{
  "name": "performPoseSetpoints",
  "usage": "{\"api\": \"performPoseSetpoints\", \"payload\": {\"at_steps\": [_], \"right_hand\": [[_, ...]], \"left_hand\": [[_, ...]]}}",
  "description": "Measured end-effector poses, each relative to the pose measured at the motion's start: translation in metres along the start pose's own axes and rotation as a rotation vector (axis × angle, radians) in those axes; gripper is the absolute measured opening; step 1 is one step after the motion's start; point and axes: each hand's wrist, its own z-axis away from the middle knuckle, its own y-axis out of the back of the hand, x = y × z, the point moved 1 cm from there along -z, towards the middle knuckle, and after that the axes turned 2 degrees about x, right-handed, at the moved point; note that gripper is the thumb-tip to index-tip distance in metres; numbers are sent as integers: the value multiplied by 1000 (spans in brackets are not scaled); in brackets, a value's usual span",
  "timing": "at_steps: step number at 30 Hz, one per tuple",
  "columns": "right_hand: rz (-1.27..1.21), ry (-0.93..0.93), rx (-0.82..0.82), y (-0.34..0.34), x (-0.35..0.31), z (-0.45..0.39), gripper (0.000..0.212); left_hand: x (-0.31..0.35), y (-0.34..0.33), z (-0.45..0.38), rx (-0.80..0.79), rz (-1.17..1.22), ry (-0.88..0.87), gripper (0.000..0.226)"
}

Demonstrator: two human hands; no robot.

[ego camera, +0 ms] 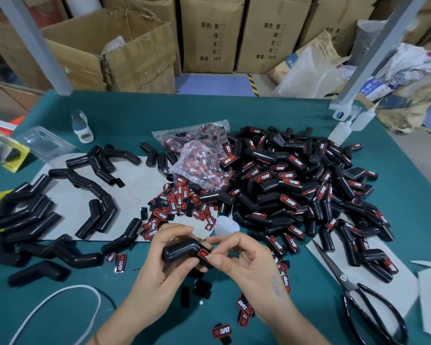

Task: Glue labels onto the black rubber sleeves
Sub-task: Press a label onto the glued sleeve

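— What do we hold?
— Our left hand (169,257) grips a black rubber sleeve (182,250) above the green table (135,113); our right hand (237,257) pinches its red "TAPER" label (204,254).
— Other writing?
— Labelled sleeves (296,185) piled right; cartons (210,33) read "10个".

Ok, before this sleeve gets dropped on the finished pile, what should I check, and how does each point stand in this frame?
1. Sleeve held firmly: ok. The left hand grips the black rubber sleeve around its body.
2. Label on the sleeve: ok. A red and black label sits at the sleeve's right end, with the right hand pinching it there.
3. Label straight and fully stuck: cannot tell, fingers cover part of it.
4. Glue within reach: ok. The small glue bottle stands just beyond the hands.
5. Finished pile reachable on the right: ok.
6. Scissors out of the way: ok.
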Motion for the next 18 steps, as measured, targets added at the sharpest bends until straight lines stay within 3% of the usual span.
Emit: {"api": "performPoseSetpoints", "payload": {"at_steps": [7,18], "right_hand": [[20,30,8,0,2,0,24],[21,41,-3,2,4,-1,15]], "left_hand": [[2,-1,0,0,-31,-2,49],[4,-1,-1,-8,-46,4,54]]}}
